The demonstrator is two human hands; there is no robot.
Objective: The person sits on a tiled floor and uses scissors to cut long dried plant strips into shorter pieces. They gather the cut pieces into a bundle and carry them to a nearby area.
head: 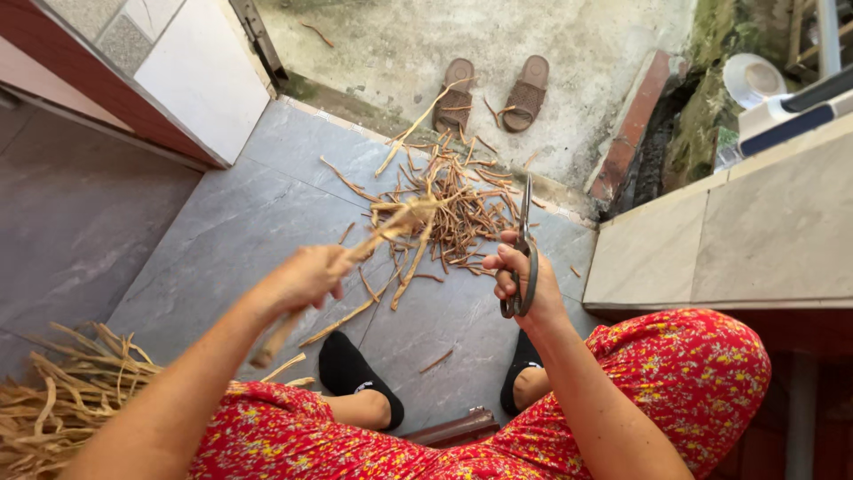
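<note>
Bare grey floor tiles [267, 213] lie open at nine o'clock of the left hand [302, 277]; at twelve the heap of cut strips [453, 200] blocks the way, and a tiled ledge [737, 240] walls off three o'clock of the right hand [524, 284]

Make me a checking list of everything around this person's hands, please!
Surface: grey tile floor, step down to concrete.
Job's things: dry stalk in left hand; scissors in right hand, blades closed, pointing up.
Clutter: cut strips pile ahead; dry stalk heap at left.
Hands: both shut, gripping.
Cables: nothing seen.
Surroundings: brown sandals on concrete, tiled ledge at right, white bowl.
</note>
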